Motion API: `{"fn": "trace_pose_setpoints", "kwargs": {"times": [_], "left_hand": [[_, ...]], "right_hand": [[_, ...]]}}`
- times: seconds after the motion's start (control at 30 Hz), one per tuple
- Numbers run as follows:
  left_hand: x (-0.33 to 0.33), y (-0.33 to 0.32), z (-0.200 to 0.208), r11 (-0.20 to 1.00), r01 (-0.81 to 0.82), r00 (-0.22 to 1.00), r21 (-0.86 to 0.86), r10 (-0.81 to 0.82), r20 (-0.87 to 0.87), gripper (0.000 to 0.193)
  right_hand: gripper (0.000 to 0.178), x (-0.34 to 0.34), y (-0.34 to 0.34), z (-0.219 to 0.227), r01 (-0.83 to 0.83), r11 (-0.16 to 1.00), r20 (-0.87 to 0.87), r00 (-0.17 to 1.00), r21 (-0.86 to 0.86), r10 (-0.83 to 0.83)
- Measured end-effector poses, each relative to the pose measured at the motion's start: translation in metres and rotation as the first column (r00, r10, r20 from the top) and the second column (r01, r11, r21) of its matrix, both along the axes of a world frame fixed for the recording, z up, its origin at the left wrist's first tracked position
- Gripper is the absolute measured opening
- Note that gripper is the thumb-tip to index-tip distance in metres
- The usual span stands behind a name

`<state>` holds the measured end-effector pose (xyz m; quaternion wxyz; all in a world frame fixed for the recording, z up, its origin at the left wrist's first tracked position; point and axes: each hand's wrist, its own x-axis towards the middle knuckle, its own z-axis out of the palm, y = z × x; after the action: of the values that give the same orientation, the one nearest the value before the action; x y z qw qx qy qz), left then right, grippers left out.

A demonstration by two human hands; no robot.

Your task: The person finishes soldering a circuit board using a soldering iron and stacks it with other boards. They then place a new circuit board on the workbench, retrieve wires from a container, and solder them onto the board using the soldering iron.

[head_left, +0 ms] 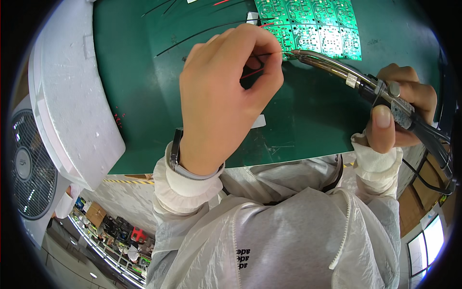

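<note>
My left hand (216, 96) is closed in a pinch over the near left edge of a green circuit board panel (313, 33). A thin wire is between its thumb and forefinger; a short red wire (253, 73) shows inside the loop of the fingers. My right hand (418, 96) is wrapped round a soldering iron (351, 79) with a metal guide tube along its shaft. The iron's tip points left and meets the board's edge beside my left fingertips; whether it touches the wire cannot be seen. A long black wire (207, 31) runs from the board to the left.
A green mat (139, 86) covers the table. To the left stands a white foam box (72, 96), with a fan (26, 164) beyond it. Red bits (118, 117) and a white scrap (259, 121) lie on the mat. The iron's cable (435, 149) trails off right.
</note>
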<state>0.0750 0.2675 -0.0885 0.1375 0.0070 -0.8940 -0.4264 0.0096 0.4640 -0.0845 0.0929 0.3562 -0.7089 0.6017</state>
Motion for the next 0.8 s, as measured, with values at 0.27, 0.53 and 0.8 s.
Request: {"fn": "trace_pose_setpoints", "kwargs": {"times": [0.27, 0.53, 0.8], "left_hand": [[0.0002, 0.0033, 0.002, 0.988, -0.042, 0.995, 0.151, 0.028, 0.091, 0.01], [0.0011, 0.0034, 0.0001, 0.987, -0.042, 0.996, 0.156, 0.029, 0.086, 0.01], [0.0016, 0.0022, -0.0001, 0.99, -0.019, 0.998, 0.139, 0.01, 0.066, 0.009]], "right_hand": [[0.032, 0.0026, -0.0016, 0.0016, 0.012, 1.0, -0.018, 1.0, 0.0, -0.012], [0.033, 0.0022, -0.0019, 0.0, 0.02, 1.0, -0.024, 0.999, -0.021, -0.021], [0.033, 0.0012, -0.0018, -0.0008, 0.009, 0.999, -0.018, 1.0, -0.036, -0.01]]}}
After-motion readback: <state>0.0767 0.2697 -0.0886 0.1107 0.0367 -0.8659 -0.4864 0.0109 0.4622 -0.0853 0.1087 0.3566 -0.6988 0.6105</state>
